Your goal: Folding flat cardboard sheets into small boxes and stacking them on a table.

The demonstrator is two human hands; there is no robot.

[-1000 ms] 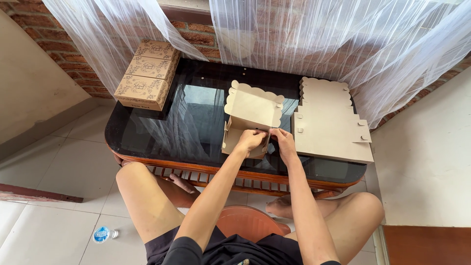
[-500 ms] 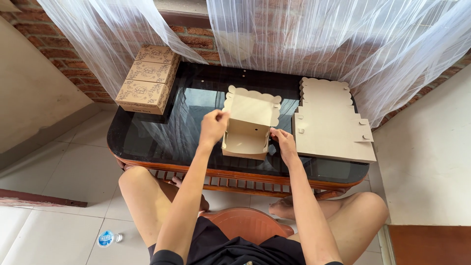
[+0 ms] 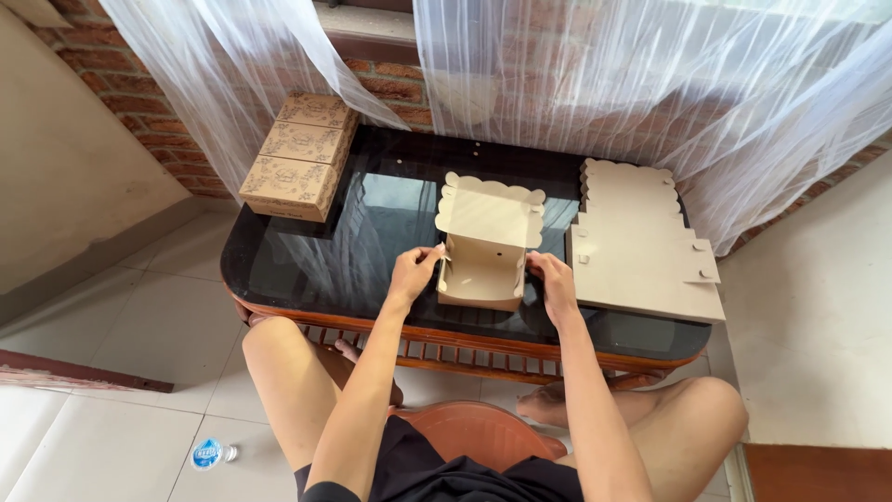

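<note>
A half-folded tan cardboard box (image 3: 481,265) with a scalloped lid standing open sits on the black glass table (image 3: 325,256), near its front edge. My left hand (image 3: 415,270) pinches the small flap on the box's left side. My right hand (image 3: 555,282) presses against the box's right wall. Both hands are on the box, one on each side.
A stack of flat, unfolded box blanks (image 3: 636,242) lies to the right of the box. Three finished patterned boxes (image 3: 300,155) are stacked in a row at the table's back left corner. White curtains hang behind. A plastic bottle (image 3: 212,454) lies on the tiled floor at the left.
My left hand went from the box's front to its upper left, then came down to the left side flap. The right hand stayed at the right wall.
</note>
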